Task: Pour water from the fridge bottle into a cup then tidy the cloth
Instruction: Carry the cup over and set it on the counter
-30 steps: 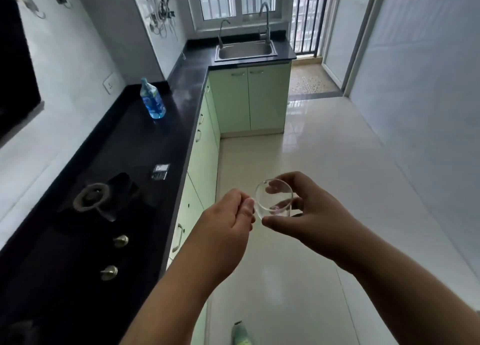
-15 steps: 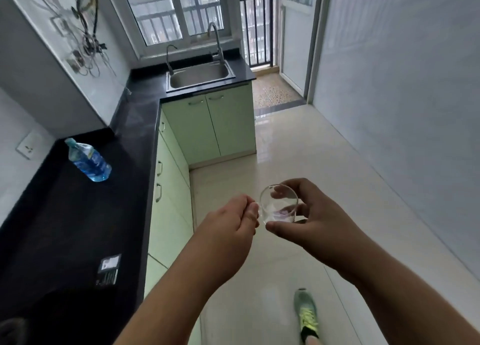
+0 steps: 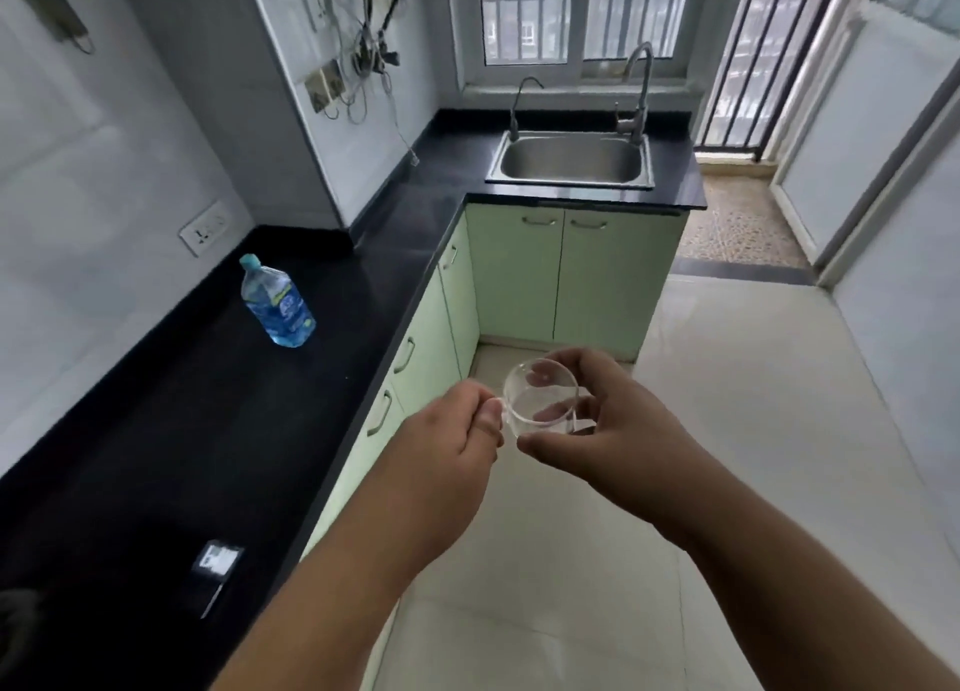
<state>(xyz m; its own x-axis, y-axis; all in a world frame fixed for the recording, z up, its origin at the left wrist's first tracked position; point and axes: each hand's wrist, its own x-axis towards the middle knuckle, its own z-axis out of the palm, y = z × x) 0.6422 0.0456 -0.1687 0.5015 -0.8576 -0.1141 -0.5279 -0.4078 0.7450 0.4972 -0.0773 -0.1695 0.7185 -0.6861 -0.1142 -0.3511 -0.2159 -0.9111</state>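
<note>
Glass mug rides level between both hands, left hand pinching its handle, right hand cupping its wall, likely bound for the water bottle.

My forearms come up from the bottom edge bare all the way — no sleeve, cuff or glove on either. My left hand and my right hand are bare too — I wear no ring, watch or band on fingers or wrists. My nails, where they show, are short and plain.
</note>
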